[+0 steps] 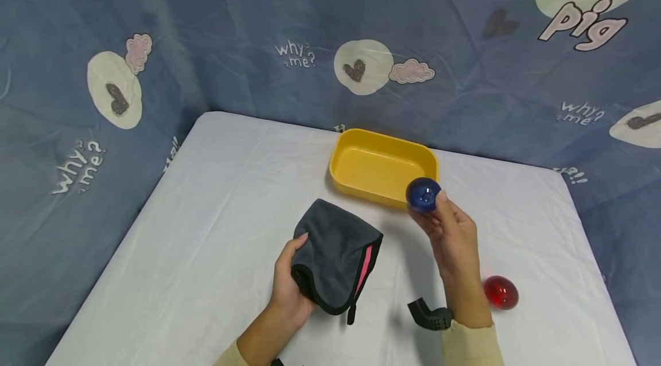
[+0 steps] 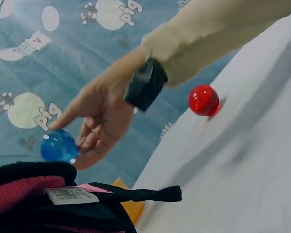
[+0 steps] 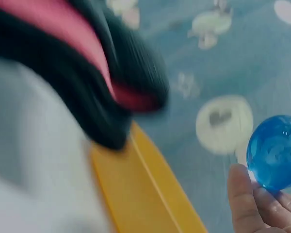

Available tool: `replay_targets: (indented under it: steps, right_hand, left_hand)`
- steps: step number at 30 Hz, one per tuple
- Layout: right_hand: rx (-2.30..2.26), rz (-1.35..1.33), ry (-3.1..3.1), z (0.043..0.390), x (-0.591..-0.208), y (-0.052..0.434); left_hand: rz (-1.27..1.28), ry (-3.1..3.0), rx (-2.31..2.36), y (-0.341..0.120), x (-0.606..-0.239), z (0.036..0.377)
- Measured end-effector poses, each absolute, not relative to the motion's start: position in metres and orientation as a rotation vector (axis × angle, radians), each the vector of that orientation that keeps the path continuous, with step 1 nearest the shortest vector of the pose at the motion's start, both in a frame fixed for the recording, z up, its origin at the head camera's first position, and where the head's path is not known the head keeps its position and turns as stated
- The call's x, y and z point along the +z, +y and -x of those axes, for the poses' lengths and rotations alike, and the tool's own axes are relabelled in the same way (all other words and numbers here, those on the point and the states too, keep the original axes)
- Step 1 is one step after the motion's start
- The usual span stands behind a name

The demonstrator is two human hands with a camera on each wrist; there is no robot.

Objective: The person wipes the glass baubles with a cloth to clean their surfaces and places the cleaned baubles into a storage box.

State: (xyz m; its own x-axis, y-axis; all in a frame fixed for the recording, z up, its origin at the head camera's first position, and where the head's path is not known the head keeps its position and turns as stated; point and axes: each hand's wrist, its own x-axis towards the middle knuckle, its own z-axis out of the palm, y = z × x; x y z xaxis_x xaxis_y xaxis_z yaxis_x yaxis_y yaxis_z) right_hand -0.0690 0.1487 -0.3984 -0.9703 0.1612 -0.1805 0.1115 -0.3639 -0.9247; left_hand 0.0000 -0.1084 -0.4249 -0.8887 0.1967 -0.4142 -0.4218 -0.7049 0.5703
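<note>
My right hand holds a clear blue ball at its fingertips, raised just in front of the near right corner of a yellow tray. The blue ball shows close in the right wrist view, and the blue ball also appears in the left wrist view. My left hand grips the left edge of a folded dark grey cloth with pink trim, lying on the white table. A clear red ball rests on the table right of my right forearm.
A blue printed cloth hangs behind and beside the table. A black wrist strap sits on my right forearm. The yellow tray holds nothing that I can see.
</note>
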Motion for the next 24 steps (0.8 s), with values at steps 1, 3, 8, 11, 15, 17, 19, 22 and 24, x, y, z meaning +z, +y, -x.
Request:
replay_targets:
  steps: [1,3,8,11,15,17,19,22,24]
  right_hand:
    - [2.484,0.43,-1.787,0.075,-0.398,0.153]
    - [2.37,0.498,-1.852,0.088,-0.397,0.161]
    - [1.78,0.459,-2.358,0.114,-0.4,0.174]
    - [1.371,0.323,-2.639,0.127,-0.404,0.176]
    - [1.036,0.103,-2.827,0.14,-0.41,0.171]
    - [0.916,0.016,-2.891,0.145,-0.411,0.168]
    - [0.832,-0.053,-2.946,0.15,-0.412,0.164]
    - [0.766,-0.091,-3.046,0.157,-0.412,0.157]
    - [0.732,-0.103,-3.099,0.161,-0.412,0.153]
  left_hand:
    - [0.465,0.976,2.579,-0.109,-0.425,0.0]
    - [0.461,0.974,2.573,-0.109,-0.425,-0.001]
    - [0.45,0.975,2.569,-0.111,-0.427,-0.003]
    - [0.452,0.966,2.575,-0.112,-0.427,-0.004]
    - [0.454,0.954,2.578,-0.113,-0.427,-0.005]
    - [0.448,0.952,2.583,-0.113,-0.428,-0.005]
    - [0.442,0.952,2.59,-0.113,-0.428,-0.005]
    - [0.431,0.95,2.598,-0.113,-0.427,-0.004]
    - [0.425,0.953,2.6,-0.112,-0.427,-0.004]
